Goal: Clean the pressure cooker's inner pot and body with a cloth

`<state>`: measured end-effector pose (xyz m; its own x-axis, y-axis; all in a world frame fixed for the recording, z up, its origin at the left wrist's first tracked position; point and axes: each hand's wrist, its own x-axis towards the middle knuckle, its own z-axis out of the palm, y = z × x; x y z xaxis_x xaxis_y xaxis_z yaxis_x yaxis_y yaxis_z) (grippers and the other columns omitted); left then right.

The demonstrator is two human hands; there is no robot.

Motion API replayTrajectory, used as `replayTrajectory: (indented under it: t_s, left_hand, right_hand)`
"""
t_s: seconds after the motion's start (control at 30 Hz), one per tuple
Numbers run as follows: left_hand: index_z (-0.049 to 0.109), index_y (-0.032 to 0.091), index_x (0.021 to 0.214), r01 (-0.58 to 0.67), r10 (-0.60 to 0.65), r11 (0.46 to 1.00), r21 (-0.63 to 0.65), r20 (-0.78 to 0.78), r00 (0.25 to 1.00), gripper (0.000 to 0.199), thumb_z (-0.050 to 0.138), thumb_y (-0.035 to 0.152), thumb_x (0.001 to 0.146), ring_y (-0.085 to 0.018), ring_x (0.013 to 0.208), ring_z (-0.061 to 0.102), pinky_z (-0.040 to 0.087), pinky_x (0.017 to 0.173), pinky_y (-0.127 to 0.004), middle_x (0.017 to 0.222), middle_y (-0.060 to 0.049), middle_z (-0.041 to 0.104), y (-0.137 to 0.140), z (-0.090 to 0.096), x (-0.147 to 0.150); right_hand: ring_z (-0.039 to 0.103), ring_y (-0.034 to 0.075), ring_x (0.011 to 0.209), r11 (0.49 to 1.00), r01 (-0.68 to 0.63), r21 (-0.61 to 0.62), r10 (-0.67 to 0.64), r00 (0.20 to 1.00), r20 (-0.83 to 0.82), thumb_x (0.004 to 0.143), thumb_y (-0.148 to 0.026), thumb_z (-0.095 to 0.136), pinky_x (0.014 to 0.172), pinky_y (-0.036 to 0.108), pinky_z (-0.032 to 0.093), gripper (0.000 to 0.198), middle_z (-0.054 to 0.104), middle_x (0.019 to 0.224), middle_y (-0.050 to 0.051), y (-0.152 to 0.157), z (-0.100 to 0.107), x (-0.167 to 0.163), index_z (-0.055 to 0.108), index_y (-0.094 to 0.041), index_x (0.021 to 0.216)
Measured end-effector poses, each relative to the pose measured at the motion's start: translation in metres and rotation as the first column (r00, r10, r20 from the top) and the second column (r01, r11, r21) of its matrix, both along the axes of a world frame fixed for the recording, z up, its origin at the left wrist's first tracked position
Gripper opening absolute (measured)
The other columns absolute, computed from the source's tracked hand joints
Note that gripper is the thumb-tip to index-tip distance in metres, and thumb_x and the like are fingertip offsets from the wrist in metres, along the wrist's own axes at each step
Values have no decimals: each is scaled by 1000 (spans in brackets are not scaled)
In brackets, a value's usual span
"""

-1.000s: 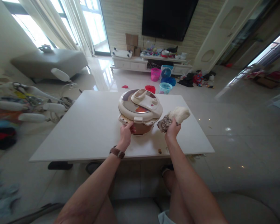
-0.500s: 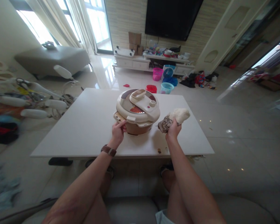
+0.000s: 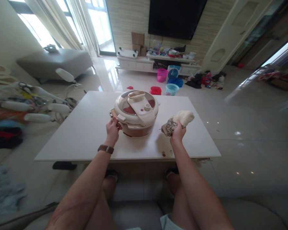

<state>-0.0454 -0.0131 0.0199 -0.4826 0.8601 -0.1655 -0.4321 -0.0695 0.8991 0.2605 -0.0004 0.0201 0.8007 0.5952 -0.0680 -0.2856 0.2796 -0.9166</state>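
A pressure cooker (image 3: 139, 131) stands on the white table (image 3: 74, 140) in front of me. Its cream lid, with a clear window, a bar grip and a round knob, sits on a brown body. My left hand (image 3: 113, 130), with a brown-strapped watch at its wrist, has its fingers closed on the side handle (image 3: 114, 112) at the cooker's left. Right of the cooker, my right hand (image 3: 178, 131) grips a bunched cloth (image 3: 184, 117), part fluffy cream and part brown-patterned. The cloth is held above the tabletop, apart from the cooker.
Small brown bits (image 3: 163, 154) lie near the table's front edge. Beyond the table are a red bucket (image 3: 155, 90), a light-blue basket (image 3: 172, 89) and a pink basket (image 3: 162, 75). A white floor lamp (image 3: 59, 108) stands at the left.
The cooker has shifted left and turned, its side handle moving left and slightly back. My left hand has moved left with the handle. My right hand still holds the cloth in nearly the same place.
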Motion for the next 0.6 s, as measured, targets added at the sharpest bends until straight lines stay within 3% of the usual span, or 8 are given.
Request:
replayTrajectory:
  t_s: [0.17,0.33,0.4,0.47,0.53,0.6]
  left_hand:
    - [58,19,83,-98,102,994,-44,98,990,47,86,57,79,-5,42,43,39,45,-18,57,10,48,18,17,0]
    - [52,21,71,-191,209,968,-166,98,973,43,71,56,86,-8,39,44,35,41,-20,50,9,46,19,22,9]
    - [51,21,64,-225,234,961,-161,42,971,40,60,51,89,-9,36,42,33,39,-21,45,7,45,12,21,12]
    - [51,22,57,-242,239,968,-71,-47,970,41,55,49,88,-10,34,42,31,38,-22,42,4,45,1,21,16]
    - [54,21,53,-173,176,984,40,-117,977,45,55,51,86,-11,34,44,31,38,-23,42,2,48,-12,23,23]
    - [59,20,53,54,-46,997,60,-120,992,49,59,59,84,-12,35,49,35,40,-25,44,-2,54,-27,26,33]
  right_hand:
    - [76,20,104,1000,-16,-2,16,1000,4,77,-31,72,79,30,67,30,78,112,7,-2,-1,-1,72,-18,104]
    - [76,17,100,999,-34,42,38,994,-104,77,-28,73,89,31,66,30,78,108,3,-1,5,0,72,-17,105]
    - [77,18,101,988,-115,107,134,972,-191,79,-28,70,93,35,66,28,78,106,2,0,13,7,71,-18,106]
    - [77,21,104,945,-276,174,314,916,-250,84,-31,65,95,43,66,25,79,102,4,-2,23,17,71,-19,105]
    - [78,26,105,872,-441,211,484,839,-248,86,-36,63,94,52,66,25,80,100,6,-9,34,29,72,-19,103]
    - [78,29,103,827,-522,209,560,803,-205,86,-39,65,93,56,66,27,80,97,8,-18,41,35,73,-19,102]
